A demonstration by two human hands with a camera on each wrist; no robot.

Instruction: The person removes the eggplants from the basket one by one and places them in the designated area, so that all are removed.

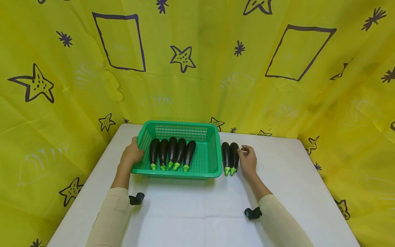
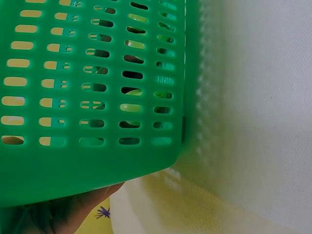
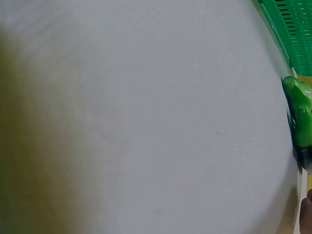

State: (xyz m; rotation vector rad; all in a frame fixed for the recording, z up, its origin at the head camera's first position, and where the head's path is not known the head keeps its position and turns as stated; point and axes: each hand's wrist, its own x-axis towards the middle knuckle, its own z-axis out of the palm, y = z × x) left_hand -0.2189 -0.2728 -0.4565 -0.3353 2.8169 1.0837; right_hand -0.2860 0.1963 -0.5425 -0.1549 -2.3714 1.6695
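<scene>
A green perforated plastic basket [image 1: 185, 174] stands on the table, with several dark eggplants [image 1: 172, 151] lying side by side in it, green stem ends toward me. My left hand [image 1: 132, 152] grips the basket's left rim; in the left wrist view, part of that hand [image 2: 80, 207] shows below the green wall. Two more eggplants [image 1: 226, 156] lie on the table just right of the basket. Beside the outer one, my right hand [image 1: 248, 161] has its fingers loosely bent, with the thumb side at or very near its skin. The right wrist view catches their green stem ends [image 3: 303, 124] at its edge.
A white cloth covers the table [image 1: 191, 212]. Close behind and on both sides hangs a yellow curtain [image 1: 197, 85] with drawn stars and frames. A small black device sits at each wrist, the left [image 1: 136, 198] and the right [image 1: 253, 213].
</scene>
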